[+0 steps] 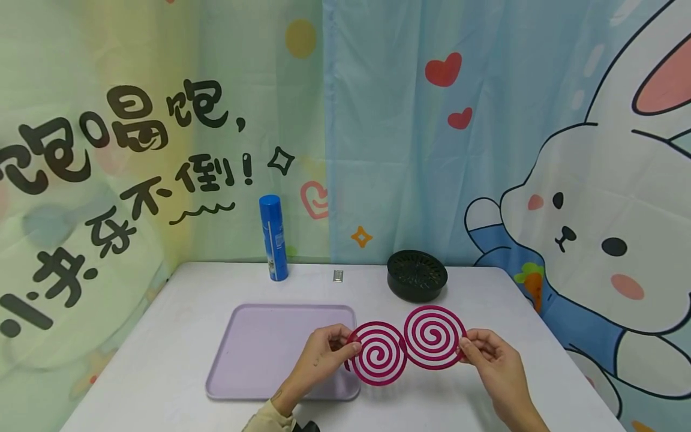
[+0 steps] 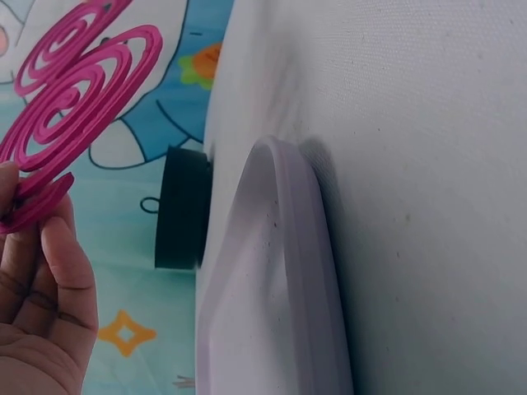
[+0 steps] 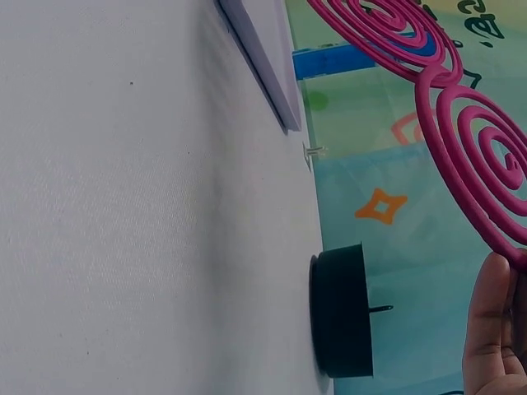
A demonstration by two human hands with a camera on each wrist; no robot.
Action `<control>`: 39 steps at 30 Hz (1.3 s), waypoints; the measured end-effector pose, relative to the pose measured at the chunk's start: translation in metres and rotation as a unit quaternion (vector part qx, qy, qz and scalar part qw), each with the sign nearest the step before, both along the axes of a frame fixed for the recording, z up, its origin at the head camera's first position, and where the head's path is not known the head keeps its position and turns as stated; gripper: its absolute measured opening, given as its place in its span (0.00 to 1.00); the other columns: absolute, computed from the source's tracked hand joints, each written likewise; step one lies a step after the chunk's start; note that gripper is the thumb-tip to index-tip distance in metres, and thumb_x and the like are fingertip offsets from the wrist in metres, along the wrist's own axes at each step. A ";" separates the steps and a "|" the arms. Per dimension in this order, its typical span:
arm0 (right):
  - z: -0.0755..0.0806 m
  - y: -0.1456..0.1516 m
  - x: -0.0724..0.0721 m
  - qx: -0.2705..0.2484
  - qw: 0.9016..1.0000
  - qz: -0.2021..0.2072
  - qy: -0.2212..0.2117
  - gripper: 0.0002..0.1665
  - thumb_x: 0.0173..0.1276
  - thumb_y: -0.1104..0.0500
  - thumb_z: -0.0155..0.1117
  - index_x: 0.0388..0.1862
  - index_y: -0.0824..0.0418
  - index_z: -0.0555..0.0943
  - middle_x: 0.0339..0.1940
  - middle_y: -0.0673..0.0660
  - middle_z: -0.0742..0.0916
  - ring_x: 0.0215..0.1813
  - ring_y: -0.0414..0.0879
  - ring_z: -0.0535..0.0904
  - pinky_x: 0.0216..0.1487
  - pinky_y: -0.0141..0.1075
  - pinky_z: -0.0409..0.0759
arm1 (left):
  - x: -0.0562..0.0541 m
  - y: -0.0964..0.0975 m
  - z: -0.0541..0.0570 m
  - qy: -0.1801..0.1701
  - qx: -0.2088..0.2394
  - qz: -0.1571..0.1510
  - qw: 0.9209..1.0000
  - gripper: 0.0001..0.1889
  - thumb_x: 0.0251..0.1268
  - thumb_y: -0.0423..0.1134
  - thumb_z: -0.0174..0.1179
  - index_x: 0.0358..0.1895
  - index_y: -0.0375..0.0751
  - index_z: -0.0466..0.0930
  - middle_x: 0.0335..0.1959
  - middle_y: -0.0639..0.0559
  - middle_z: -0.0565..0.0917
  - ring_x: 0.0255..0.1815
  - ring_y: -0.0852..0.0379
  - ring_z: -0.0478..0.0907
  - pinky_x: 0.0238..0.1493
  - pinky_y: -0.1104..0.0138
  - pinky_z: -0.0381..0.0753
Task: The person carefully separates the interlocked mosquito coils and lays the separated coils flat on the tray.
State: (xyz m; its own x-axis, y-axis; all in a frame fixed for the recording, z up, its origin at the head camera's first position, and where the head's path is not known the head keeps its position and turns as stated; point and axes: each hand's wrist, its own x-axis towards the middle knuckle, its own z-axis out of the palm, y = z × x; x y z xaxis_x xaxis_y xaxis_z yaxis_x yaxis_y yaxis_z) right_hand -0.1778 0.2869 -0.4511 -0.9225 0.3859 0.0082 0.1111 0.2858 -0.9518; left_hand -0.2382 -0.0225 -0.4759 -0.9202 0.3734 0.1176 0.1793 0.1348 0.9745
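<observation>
Two magenta mosquito coils are held up side by side over the table, their rims meeting in the middle. My left hand [image 1: 321, 355] pinches the outer edge of the left mosquito coil [image 1: 379, 355] between thumb and fingers, above the right side of a lavender tray [image 1: 270, 354]. The right mosquito coil [image 1: 433, 336] sits slightly higher, its outer edge pinched by my right hand [image 1: 499, 372]. In the left wrist view a loose-looking coil end [image 2: 49, 204] sticks out by the fingers. Most of the right hand is cut off in the right wrist view.
A round black coil holder [image 1: 417, 285] with a patterned top stands at the back right of the white table [image 1: 432, 405]. A small metal piece [image 1: 338, 276] lies at the back middle. Left of that stands a blue spray can [image 1: 274, 240]. Printed curtains [image 1: 388, 150] hang behind the table.
</observation>
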 end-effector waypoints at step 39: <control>-0.002 -0.002 -0.007 -0.018 1.000 0.001 -0.020 0.22 0.76 0.56 0.62 0.61 0.68 0.74 0.41 0.54 0.85 0.40 0.38 0.84 0.45 0.29 0.86 | -0.005 -0.028 -0.010 0.017 -0.005 0.047 0.999 0.09 0.63 0.36 0.69 0.37 0.33 0.83 0.27 0.50 0.83 0.28 0.62 0.79 0.31 0.73 0.79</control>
